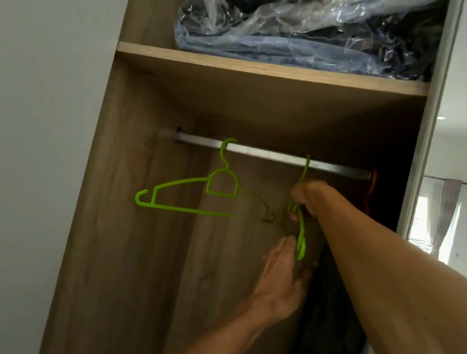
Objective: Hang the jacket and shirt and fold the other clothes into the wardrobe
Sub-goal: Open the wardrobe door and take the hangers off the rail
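Inside the open wooden wardrobe [130, 252] a metal rail [260, 151] runs under a shelf. An empty green hanger [190, 191] hangs on the rail at the left. A second green hanger [301, 232] hangs edge-on further right, its hook over the rail. My right hand [309, 197] is closed around this hanger's upper part. My left hand [280, 284] reaches up from below, fingers touching the hanger's lower end and the dark garment [325, 327] hanging at the wardrobe's right side. Whether that garment sits on this hanger is hard to tell.
On the shelf [272, 69] above the rail lies a clear plastic bag [306, 24] stuffed with dark and blue clothes. A white wall is at the left. To the right, past the wardrobe's edge, a room with a curtained window [441, 217] shows.
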